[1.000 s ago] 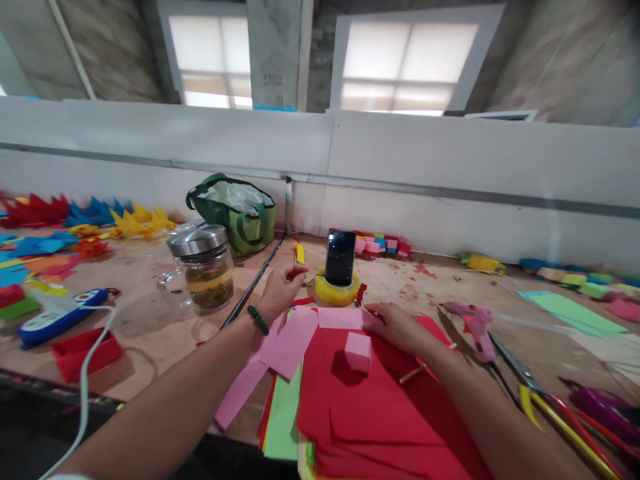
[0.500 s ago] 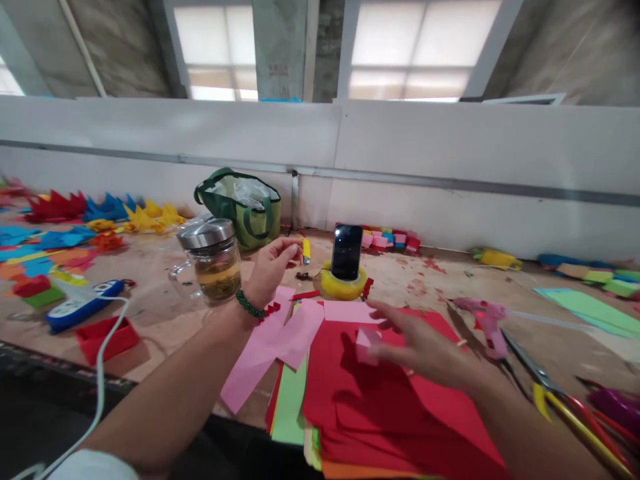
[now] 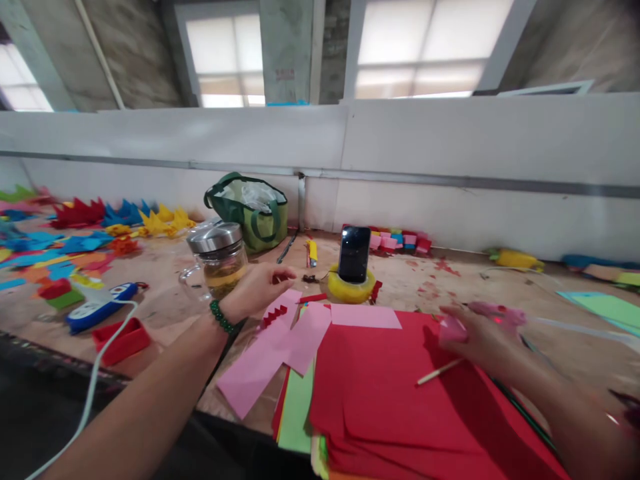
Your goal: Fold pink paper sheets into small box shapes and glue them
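Observation:
My right hand (image 3: 493,347) is over the right side of the red paper stack (image 3: 380,373), its fingers closed round a small pink paper box (image 3: 451,331). A pink glue gun (image 3: 500,315) lies just behind that hand, partly covered by it. A thin pale stick (image 3: 440,372) shows over the red paper below the fingers. My left hand (image 3: 257,290), with a green bead bracelet at the wrist, is in front of the glass jar (image 3: 220,263). Its fingers are loosely bent and apart, with nothing visible in them. Pink paper strips (image 3: 265,357) lie beneath it, with a red zigzag piece (image 3: 275,315) on one.
A phone (image 3: 354,255) stands in a yellow tape roll (image 3: 350,290). Behind are a green bag (image 3: 260,217), a yellow lighter (image 3: 313,252) and small coloured boxes (image 3: 400,241). At left lie a red paper box (image 3: 123,341), a blue power strip (image 3: 103,307) and a white cable (image 3: 95,380).
My right hand has moved right with the pink box, toward the glue gun. My left hand has drawn back from beside the lighter, toward me and the jar. The view has shifted slightly.

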A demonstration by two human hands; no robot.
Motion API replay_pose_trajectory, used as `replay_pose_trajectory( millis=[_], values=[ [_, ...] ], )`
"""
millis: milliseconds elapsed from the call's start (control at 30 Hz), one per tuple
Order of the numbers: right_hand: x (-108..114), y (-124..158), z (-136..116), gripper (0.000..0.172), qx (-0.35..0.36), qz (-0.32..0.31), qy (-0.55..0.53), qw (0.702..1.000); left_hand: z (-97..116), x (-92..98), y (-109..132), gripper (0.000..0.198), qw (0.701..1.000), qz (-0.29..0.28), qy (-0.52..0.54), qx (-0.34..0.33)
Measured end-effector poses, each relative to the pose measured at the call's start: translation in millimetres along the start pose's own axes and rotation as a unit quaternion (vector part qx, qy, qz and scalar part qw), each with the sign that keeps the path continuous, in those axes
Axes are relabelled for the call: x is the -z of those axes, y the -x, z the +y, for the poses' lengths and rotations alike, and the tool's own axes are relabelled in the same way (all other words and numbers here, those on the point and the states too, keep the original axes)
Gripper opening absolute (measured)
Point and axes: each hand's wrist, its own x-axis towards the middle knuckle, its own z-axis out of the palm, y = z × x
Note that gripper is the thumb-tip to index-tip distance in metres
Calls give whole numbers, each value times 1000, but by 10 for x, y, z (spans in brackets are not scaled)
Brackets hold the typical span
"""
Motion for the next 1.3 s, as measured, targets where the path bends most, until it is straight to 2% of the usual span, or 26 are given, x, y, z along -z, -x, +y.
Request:
replay_pose_trajectory(
  millis=[67, 100, 167, 300, 367, 433, 500, 600, 667, 733, 767, 833, 900, 1067, 1167, 1300],
  values=[
    [-13, 32, 42, 58, -4, -60, -10, 998, -76, -78, -66, 23, 999, -28, -35, 3],
    [5, 50, 26, 62, -4, -65, -14, 998, -110, -139, -105, 20, 998, -44, -39, 10],
    [87, 92, -56, 62, -3, -16, -16, 1000, -167, -300, -187, 16, 998, -49, -32, 32],
    [314, 269, -339, 42, 38, 100, -62, 992, -255, -669, -325, 4, 999, -21, -23, 42],
    [407, 407, -497, 39, 63, 148, -85, 983, -296, -790, -366, 8, 999, -22, -10, 47],
    [491, 532, -643, 35, 77, 168, -110, 977, -319, -825, -393, 13, 998, -26, 11, 52],
    [578, 594, -774, 33, 80, 168, -143, 972, -296, -782, -415, 17, 998, -27, 39, 51],
    [666, 505, -980, 30, 56, 116, -241, 962, -124, -670, -432, 21, 995, -33, 90, 28],
    [632, 342, -1143, 29, 35, 54, -341, 938, 74, -649, -409, 20, 987, -56, 153, 5],
    [500, 157, -1308, 32, 21, -1, -453, 891, 284, -707, -348, 20, 943, -102, 316, -1],
    [407, 75, -1378, 34, 13, -19, -500, 865, 375, -760, -306, 24, 925, -115, 361, 2],
    [213, -38, -1475, 35, -4, -18, -558, 830, 502, -886, -213, 29, 899, -117, 422, 22],
    [60, -72, -1513, 31, -20, 6, -585, 811, 554, -991, -130, 36, 884, -128, 446, 49],
    [-58, 5, -1502, 23, -22, 12, -598, 801, 547, -1055, -6, 37, 884, -208, 414, 62],
    [-83, 28, -1516, 24, -23, -9, -597, 802, 553, -1065, 47, 39, 882, -220, 413, 60],
    [-121, 33, -1554, 31, -16, -30, -597, 801, 537, -1122, 103, 42, 873, -225, 422, 92]
  ],
)
